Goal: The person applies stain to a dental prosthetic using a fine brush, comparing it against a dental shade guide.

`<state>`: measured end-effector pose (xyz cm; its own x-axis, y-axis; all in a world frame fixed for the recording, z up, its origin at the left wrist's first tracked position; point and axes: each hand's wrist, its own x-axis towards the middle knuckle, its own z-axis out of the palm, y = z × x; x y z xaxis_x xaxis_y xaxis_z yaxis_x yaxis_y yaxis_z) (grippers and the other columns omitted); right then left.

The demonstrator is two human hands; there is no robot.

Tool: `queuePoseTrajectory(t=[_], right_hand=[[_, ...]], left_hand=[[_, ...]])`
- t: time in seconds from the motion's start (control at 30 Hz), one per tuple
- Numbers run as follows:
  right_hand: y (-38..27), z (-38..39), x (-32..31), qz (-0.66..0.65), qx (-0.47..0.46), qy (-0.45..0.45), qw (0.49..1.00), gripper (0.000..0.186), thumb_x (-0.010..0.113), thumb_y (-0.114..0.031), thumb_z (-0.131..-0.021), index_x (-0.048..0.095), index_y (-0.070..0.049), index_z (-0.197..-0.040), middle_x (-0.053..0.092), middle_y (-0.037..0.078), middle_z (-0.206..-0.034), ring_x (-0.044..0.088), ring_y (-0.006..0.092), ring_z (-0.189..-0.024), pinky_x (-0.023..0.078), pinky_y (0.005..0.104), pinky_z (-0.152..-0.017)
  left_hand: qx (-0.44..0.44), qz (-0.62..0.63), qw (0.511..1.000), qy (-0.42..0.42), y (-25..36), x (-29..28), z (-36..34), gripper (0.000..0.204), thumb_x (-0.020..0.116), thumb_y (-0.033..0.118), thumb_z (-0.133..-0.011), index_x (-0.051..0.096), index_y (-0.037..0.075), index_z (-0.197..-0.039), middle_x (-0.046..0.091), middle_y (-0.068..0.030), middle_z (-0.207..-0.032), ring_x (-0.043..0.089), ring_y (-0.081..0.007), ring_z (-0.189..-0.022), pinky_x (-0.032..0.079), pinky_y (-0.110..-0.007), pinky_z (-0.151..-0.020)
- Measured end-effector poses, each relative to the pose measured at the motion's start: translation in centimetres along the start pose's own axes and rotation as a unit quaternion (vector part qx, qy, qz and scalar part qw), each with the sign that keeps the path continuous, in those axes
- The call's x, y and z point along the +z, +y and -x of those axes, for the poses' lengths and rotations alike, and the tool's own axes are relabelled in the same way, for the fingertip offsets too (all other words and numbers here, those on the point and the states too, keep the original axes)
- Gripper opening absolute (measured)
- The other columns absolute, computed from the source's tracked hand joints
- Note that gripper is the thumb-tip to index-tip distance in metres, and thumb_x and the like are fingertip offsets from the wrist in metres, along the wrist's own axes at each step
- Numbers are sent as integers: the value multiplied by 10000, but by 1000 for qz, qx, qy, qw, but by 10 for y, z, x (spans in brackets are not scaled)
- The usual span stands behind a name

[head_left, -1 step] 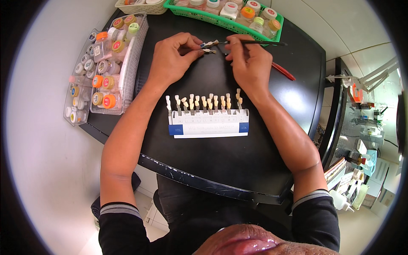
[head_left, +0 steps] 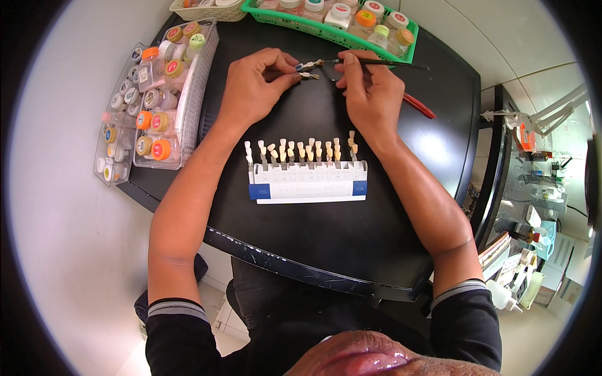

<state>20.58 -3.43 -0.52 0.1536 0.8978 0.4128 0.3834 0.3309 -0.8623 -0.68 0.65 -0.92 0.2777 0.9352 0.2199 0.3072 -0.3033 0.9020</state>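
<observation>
Two small tooth-shaped shade tabs, an upper tab (head_left: 308, 65) and a lower tab (head_left: 308, 75), stick out from the pinched fingertips of my left hand (head_left: 254, 81). My right hand (head_left: 373, 91) grips a thin black-handled brush (head_left: 401, 63), whose tip points left at the end of the upper tab; whether they touch is too small to tell. A red-handled tool (head_left: 418, 106) passes beneath my right hand, partly hidden by it. Nearer me stands a white and blue shade guide holder (head_left: 307, 191) with a row of cream and yellowish tooth tabs (head_left: 301, 150).
Clear plastic baskets (head_left: 204, 81) of small capped jars (head_left: 162, 149) stand at the left of the black table (head_left: 301, 241). A green basket (head_left: 307, 26) of jars lies along the far edge, beside a pale basket (head_left: 210, 12). A cluttered glass-topped surface (head_left: 533, 188) is at right.
My right hand and the brush have shifted slightly to the right. My left hand, both tabs, the red-handled tool and the holder stay in place.
</observation>
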Motion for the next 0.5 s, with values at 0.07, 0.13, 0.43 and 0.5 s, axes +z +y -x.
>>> queuePoseTrajectory(t=[0.07,0.13,0.43,0.5], right_hand=[[-3,2,1,-35,23,14,999,209,687,-132,-1066,772,58,-1051,799,123,-817,754,124,-654,572,260,-605],[-2,2,-1,-64,12,5,998,202,689,-129,-1065,771,55,-1052,797,122,-813,747,122,-643,566,258,-598],[-2,3,2,-57,0,-20,998,197,696,-121,-1055,766,50,-986,744,83,-728,701,103,-598,529,254,-566],[-1,3,1,-79,-12,-43,996,203,699,-123,-1054,765,51,-974,731,73,-706,694,101,-592,526,251,-563]], left_hand=[[-4,5,1000,-3,-2,0,0,98,818,-54,-913,731,-33,-953,763,-69,-1127,715,-92,-979,600,-262,-897],[-4,1,1000,-3,0,0,0,99,818,-54,-912,731,-33,-954,762,-68,-1126,714,-92,-978,599,-262,-897],[0,3,1000,-2,-2,0,0,102,822,-53,-909,731,-34,-950,765,-74,-1121,712,-94,-974,600,-266,-891],[1,3,1000,-2,-2,0,0,102,823,-53,-908,731,-34,-949,767,-75,-1123,712,-94,-974,600,-267,-891]])
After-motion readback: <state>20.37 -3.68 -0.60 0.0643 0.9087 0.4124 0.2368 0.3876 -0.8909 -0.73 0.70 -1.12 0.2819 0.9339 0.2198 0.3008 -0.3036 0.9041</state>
